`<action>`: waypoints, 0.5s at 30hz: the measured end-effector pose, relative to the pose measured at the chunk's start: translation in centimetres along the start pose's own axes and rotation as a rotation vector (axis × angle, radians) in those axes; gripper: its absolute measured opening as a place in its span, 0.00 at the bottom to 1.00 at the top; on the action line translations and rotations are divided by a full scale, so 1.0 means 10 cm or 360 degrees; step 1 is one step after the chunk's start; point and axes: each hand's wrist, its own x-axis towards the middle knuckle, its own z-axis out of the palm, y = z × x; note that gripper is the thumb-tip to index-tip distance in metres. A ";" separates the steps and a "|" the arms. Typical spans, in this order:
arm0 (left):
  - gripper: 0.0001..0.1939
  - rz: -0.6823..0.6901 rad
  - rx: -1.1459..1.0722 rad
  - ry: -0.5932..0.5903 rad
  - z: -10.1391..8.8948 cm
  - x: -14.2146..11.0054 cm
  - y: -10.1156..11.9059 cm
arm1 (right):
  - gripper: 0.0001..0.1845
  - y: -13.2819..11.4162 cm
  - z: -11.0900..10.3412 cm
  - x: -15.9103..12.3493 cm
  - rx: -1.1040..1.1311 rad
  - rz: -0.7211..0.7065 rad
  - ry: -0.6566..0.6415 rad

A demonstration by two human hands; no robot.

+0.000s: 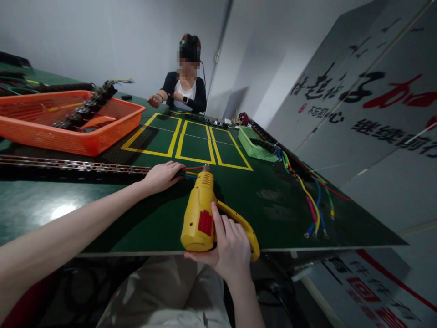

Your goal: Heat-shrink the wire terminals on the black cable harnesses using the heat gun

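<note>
In the head view, my right hand (234, 243) is closed around a yellow heat gun (196, 214) with a red patch on its side. Its metal nozzle points away from me, close to the tip of a red wire (194, 168). My left hand (163, 176) is closed over the right end of a long black strip (78, 167) with metal pieces and copper-coloured rods along it. Red, yellow and blue wires come out past my left fingertips. What lies under the palm is hidden.
An orange basket (99, 136) with a similar strip stands left on the green table (273, 200). A green basket (254, 148) and wires with ring terminals (316, 228) are at right. Yellow tape outlines (196, 160) mark the middle. A person (186, 89) sits opposite.
</note>
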 end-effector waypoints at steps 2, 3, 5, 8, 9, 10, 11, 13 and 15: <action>0.19 0.0005 -0.0008 0.0005 -0.01 0.00 0.01 | 0.55 -0.06 -0.01 -0.01 -0.0004 -0.0018 -0.0003; 0.19 0.0005 -0.0010 0.0006 -0.01 -0.01 0.01 | 0.54 -0.10 -0.01 -0.02 0.0000 -0.0029 -0.0005; 0.19 0.0004 -0.0014 0.0004 -0.01 -0.01 0.01 | 0.53 -0.19 -0.01 -0.03 0.0009 -0.0056 -0.0007; 0.20 -0.0001 -0.0030 -0.0009 0.00 0.00 0.00 | 0.52 -0.31 0.00 -0.04 0.0017 -0.0120 -0.0014; 0.20 -0.0010 -0.0029 -0.0015 0.00 0.00 0.00 | 0.52 -0.35 0.01 -0.04 0.0017 -0.0151 -0.0018; 0.19 -0.0024 -0.0024 -0.0021 0.00 0.00 0.00 | 0.51 -0.37 0.01 -0.03 0.0019 -0.0177 -0.0021; 0.19 -0.0034 -0.0018 -0.0027 0.00 0.00 0.00 | 0.51 -0.39 0.02 -0.03 0.0021 -0.0192 -0.0019; 0.18 -0.0042 -0.0001 -0.0026 0.00 0.00 0.00 | 0.50 -0.41 0.02 -0.03 0.0019 -0.0196 -0.0015; 0.18 -0.0035 0.0002 -0.0017 0.00 0.00 0.00 | 0.49 -0.40 0.02 -0.02 0.0015 -0.0199 -0.0020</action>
